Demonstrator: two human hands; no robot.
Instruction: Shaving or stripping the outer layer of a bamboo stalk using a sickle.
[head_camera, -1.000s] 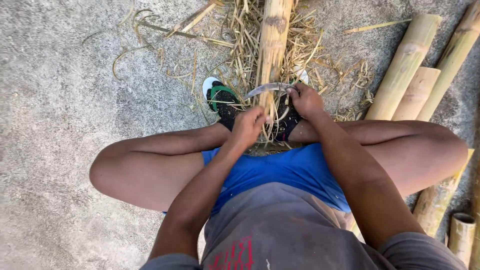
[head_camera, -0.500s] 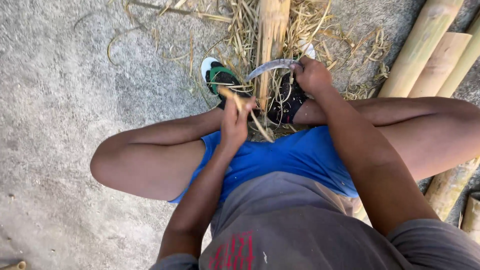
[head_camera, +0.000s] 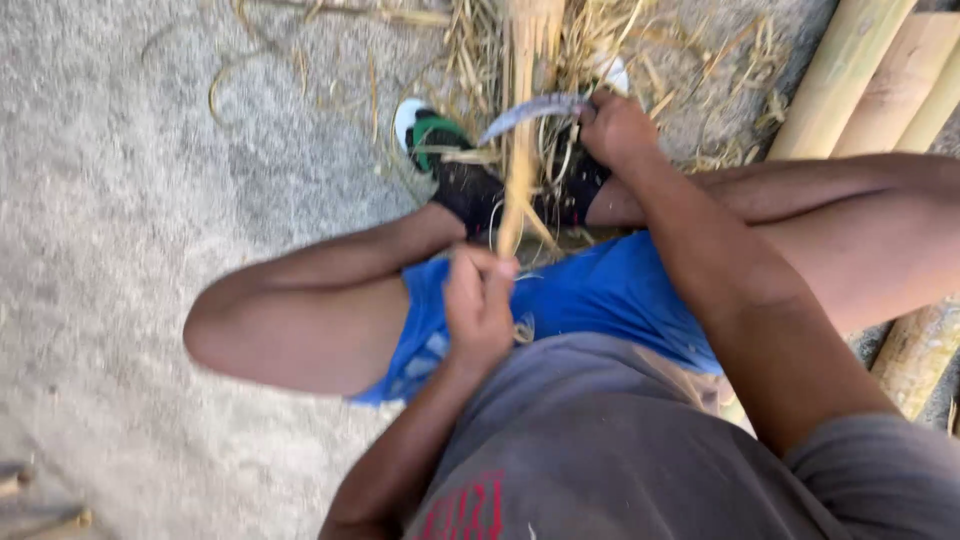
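Seen from the head camera, a seated person's left hand (head_camera: 478, 305) clamps the near end of a pale split bamboo strip (head_camera: 518, 150) running lengthwise away over the dusty ground, while the farther right hand (head_camera: 617, 128) grips a curved grey knife (head_camera: 528, 112) laid across it amid dry, fibrous shavings (head_camera: 640, 40).
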